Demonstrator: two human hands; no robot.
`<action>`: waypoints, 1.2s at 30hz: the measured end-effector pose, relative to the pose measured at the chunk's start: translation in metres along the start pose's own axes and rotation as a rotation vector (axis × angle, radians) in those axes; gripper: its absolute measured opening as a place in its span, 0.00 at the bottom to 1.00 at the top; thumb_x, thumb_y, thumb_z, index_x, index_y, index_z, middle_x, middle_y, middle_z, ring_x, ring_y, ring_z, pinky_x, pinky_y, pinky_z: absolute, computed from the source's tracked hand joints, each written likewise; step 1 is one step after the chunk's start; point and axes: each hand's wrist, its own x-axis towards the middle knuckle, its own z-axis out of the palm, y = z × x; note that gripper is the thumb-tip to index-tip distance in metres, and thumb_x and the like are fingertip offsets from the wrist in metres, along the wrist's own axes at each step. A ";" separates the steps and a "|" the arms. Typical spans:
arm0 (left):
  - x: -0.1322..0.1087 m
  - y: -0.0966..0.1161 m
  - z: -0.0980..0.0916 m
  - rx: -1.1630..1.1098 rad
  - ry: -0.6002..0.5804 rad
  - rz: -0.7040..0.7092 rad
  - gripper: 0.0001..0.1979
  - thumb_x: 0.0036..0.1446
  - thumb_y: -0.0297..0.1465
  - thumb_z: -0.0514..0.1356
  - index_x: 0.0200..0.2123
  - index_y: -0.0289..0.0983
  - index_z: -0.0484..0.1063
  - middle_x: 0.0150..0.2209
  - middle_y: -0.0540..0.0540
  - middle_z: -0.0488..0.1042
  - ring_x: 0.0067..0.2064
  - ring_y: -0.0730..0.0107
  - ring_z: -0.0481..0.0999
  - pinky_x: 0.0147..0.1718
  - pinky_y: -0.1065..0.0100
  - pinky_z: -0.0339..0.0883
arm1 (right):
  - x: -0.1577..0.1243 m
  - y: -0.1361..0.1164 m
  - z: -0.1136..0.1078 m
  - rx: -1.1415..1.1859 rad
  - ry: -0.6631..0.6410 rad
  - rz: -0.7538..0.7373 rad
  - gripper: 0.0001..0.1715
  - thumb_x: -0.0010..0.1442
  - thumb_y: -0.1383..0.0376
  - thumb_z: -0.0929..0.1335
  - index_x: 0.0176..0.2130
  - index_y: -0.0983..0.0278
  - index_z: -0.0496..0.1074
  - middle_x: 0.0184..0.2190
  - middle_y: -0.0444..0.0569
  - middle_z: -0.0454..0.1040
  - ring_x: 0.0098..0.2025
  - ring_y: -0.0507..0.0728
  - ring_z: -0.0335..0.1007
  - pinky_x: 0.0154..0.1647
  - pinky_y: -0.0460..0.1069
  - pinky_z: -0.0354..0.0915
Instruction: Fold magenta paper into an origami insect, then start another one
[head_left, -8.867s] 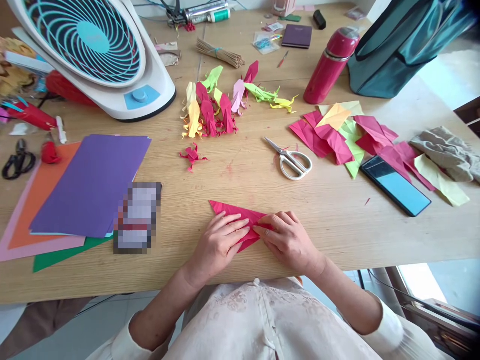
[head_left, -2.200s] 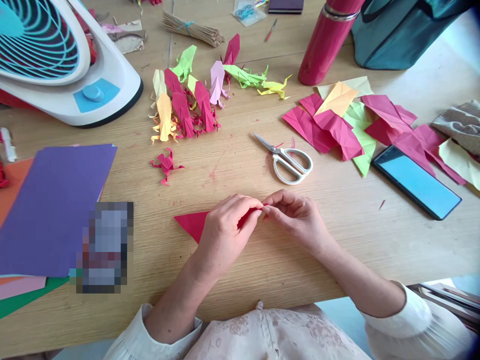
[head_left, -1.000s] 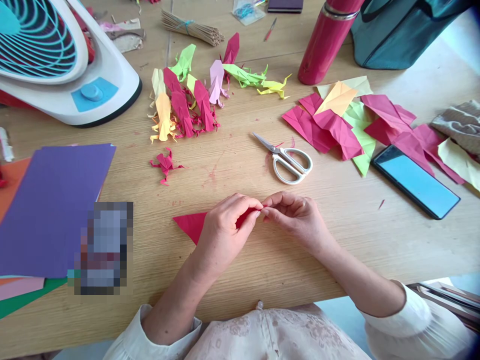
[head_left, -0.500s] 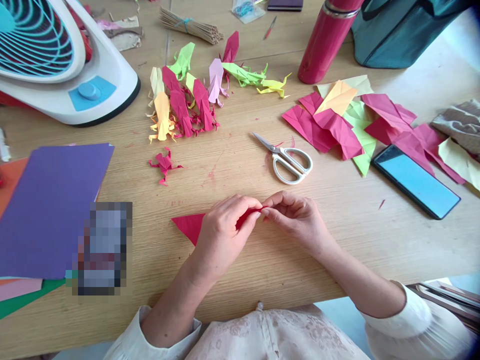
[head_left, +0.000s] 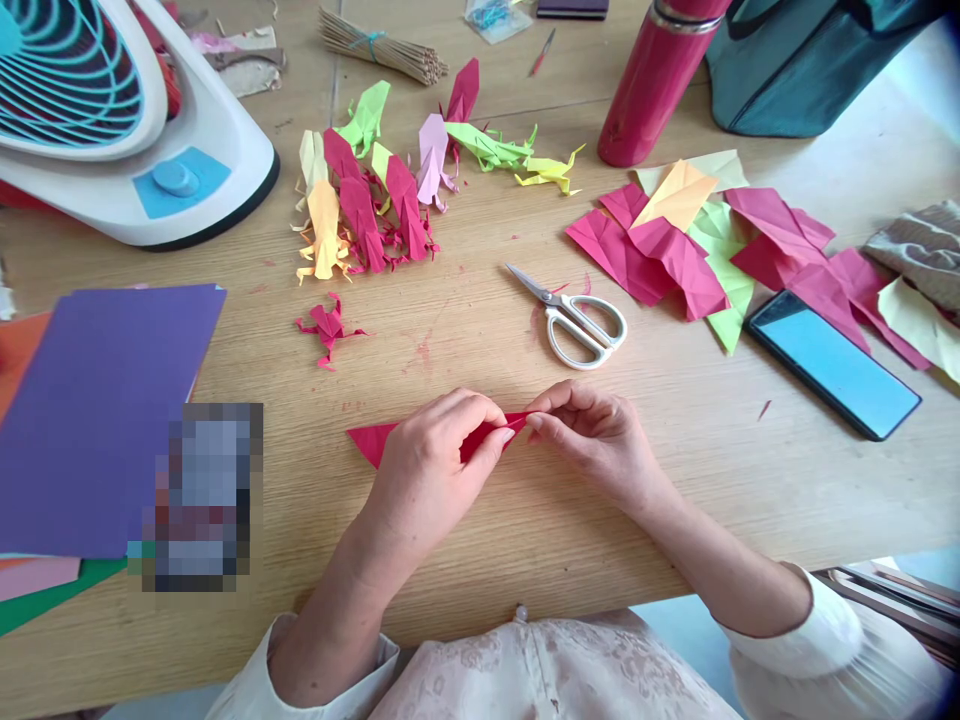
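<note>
A folded sheet of red paper (head_left: 373,441) lies low over the table between my hands, its pointed left corner sticking out past my left wrist side. My left hand (head_left: 444,447) pinches the paper near its middle, thumb in front and fingers behind. At the paper's right tip, my right hand (head_left: 592,437) closes thumb and forefinger on the point. Part of the paper is hidden behind my left hand. White-handled scissors (head_left: 577,322) rest just beyond my hands, blades toward the upper left. A small red folded paper figure (head_left: 329,328) sits to the left of them.
Several folded paper figures (head_left: 362,225) stand farther back. Creased sheets (head_left: 626,255) and a phone (head_left: 836,362) lie at right. Purple paper (head_left: 112,410) is stacked at left, below a fan (head_left: 187,150). A red bottle (head_left: 652,90) and a teal bag (head_left: 780,75) stand behind.
My left hand has slid a little left along the red paper, away from my right fingertips. More of the paper's right end now shows between my hands.
</note>
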 end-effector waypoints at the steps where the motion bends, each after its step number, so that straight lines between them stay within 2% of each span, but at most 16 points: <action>1: 0.000 0.000 0.000 -0.003 0.000 -0.003 0.03 0.61 0.25 0.60 0.35 0.39 0.72 0.36 0.50 0.77 0.36 0.70 0.75 0.37 0.67 0.67 | 0.000 0.000 0.000 -0.005 0.002 -0.003 0.13 0.58 0.55 0.73 0.33 0.62 0.75 0.26 0.45 0.75 0.29 0.52 0.71 0.32 0.48 0.68; 7: 0.000 0.000 0.000 -0.027 0.018 -0.028 0.02 0.61 0.28 0.61 0.37 0.40 0.73 0.35 0.51 0.79 0.36 0.70 0.77 0.36 0.68 0.68 | -0.001 -0.002 0.001 -0.011 0.016 0.002 0.15 0.57 0.54 0.74 0.32 0.62 0.74 0.26 0.45 0.75 0.29 0.53 0.71 0.31 0.48 0.68; 11: 0.002 0.000 0.000 -0.045 0.030 -0.058 0.07 0.60 0.28 0.62 0.43 0.42 0.74 0.40 0.50 0.80 0.40 0.68 0.79 0.39 0.68 0.69 | -0.001 -0.002 0.001 -0.002 0.015 -0.012 0.14 0.57 0.54 0.74 0.32 0.62 0.74 0.26 0.45 0.75 0.29 0.52 0.71 0.32 0.48 0.67; 17: 0.003 0.003 -0.004 -0.072 -0.038 -0.091 0.04 0.61 0.29 0.61 0.37 0.42 0.76 0.36 0.52 0.79 0.36 0.70 0.78 0.35 0.69 0.67 | -0.001 -0.002 0.001 -0.055 0.007 -0.023 0.14 0.59 0.54 0.73 0.32 0.62 0.74 0.26 0.45 0.74 0.29 0.53 0.69 0.31 0.48 0.66; 25: 0.004 0.003 -0.007 -0.125 -0.069 -0.173 0.03 0.59 0.31 0.63 0.32 0.41 0.75 0.31 0.53 0.79 0.31 0.72 0.76 0.30 0.71 0.66 | -0.003 -0.002 0.001 -0.055 -0.004 -0.033 0.12 0.59 0.55 0.72 0.32 0.62 0.73 0.26 0.45 0.73 0.29 0.53 0.68 0.30 0.48 0.65; 36: 0.007 -0.002 -0.003 -0.327 -0.113 -0.250 0.03 0.58 0.30 0.62 0.31 0.39 0.75 0.28 0.53 0.78 0.30 0.73 0.76 0.28 0.73 0.66 | -0.001 0.004 0.003 0.057 -0.039 0.006 0.08 0.58 0.60 0.74 0.35 0.61 0.74 0.27 0.43 0.74 0.30 0.52 0.68 0.31 0.47 0.64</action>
